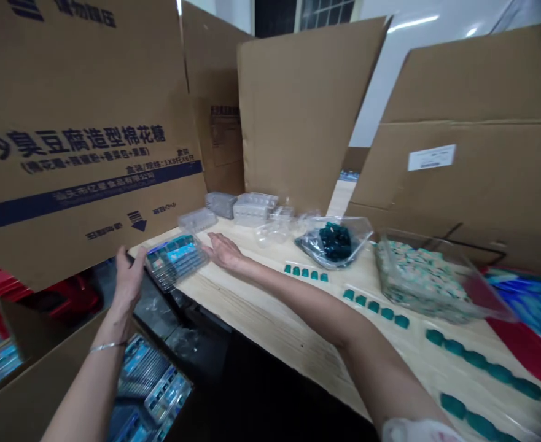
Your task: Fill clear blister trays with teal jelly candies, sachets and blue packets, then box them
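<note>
A stack of clear plastic clamshell packs with blue inserts sits at the left end of the wooden table. My left hand presses against the stack's left side, fingers together and curled slightly. My right hand rests on the table at the stack's right side, fingers stretched out flat. The stack is held between the two hands at the table's edge. Small teal blocks lie in rows along the table to the right.
Large cardboard boxes wall the table at the back and left. Empty clear trays, a bag of dark teal pieces and a bag of printed packets lie behind. A carton of filled packs stands below left.
</note>
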{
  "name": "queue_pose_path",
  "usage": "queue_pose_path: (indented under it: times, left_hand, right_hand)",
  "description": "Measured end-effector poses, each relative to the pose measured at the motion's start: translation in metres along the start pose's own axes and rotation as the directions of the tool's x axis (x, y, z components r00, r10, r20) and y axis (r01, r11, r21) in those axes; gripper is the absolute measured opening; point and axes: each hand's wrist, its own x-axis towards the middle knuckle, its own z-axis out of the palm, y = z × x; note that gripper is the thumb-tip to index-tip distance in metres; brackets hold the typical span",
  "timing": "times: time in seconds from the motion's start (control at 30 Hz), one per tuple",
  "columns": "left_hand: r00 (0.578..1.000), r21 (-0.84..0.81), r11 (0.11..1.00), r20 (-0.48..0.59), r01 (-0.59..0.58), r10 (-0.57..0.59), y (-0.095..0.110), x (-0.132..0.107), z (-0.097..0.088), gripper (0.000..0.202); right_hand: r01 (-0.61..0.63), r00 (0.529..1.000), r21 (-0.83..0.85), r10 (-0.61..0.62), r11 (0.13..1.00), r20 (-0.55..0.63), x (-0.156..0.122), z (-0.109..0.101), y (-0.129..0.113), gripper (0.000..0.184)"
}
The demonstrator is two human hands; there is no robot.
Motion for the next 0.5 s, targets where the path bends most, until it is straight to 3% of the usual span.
queue_pose_path:
  times: [0.03,0.1,0.17,0.2,0.23,0.27,0.4,0.5]
  left_hand:
    - [0.995,0.078,0.992,-0.03,-0.097,0.1,0.006,-0.008,0.002,0.067]
    - [0.946,0.267,0.909,0.046,-0.321,0.321,0.013,-0.026,0.019,0.058]
    - [0.878,0.3,0.838,0.307,-0.455,0.366,0.013,-0.044,0.054,0.041]
    - [0.8,0.305,0.789,0.484,-0.534,0.355,0.01,-0.051,0.079,0.036]
    - [0.68,0.317,0.706,0.663,-0.634,0.314,0.006,-0.058,0.105,0.032]
    - [0.622,0.302,0.675,0.725,-0.673,0.296,0.0,-0.063,0.134,0.027]
    - [0.519,0.284,0.574,0.801,-0.768,0.298,-0.021,-0.075,0.236,0.019]
    - [0.47,0.291,0.483,0.828,-0.826,0.305,-0.028,-0.078,0.277,0.018]
  right_hand:
    - [0.035,0.999,-0.036,-0.035,0.999,0.002,-0.018,-0.012,0.009,0.045]
    - [0.066,0.997,-0.124,-0.061,0.99,0.04,-0.056,-0.037,0.029,0.03]
    - [0.028,0.993,-0.206,-0.004,0.978,0.117,-0.095,-0.057,0.048,0.02]
    - [0.005,0.99,-0.231,0.028,0.973,0.14,-0.113,-0.064,0.055,0.021]
    - [-0.01,0.987,-0.243,0.048,0.97,0.153,-0.13,-0.07,0.061,0.021]
    - [-0.013,0.985,-0.244,0.054,0.97,0.161,-0.146,-0.073,0.066,0.022]
    - [0.019,0.988,-0.176,0.009,0.984,0.157,-0.203,-0.081,0.075,0.021]
    - [-0.02,0.993,-0.145,0.036,0.989,0.108,-0.24,-0.092,0.082,0.022]
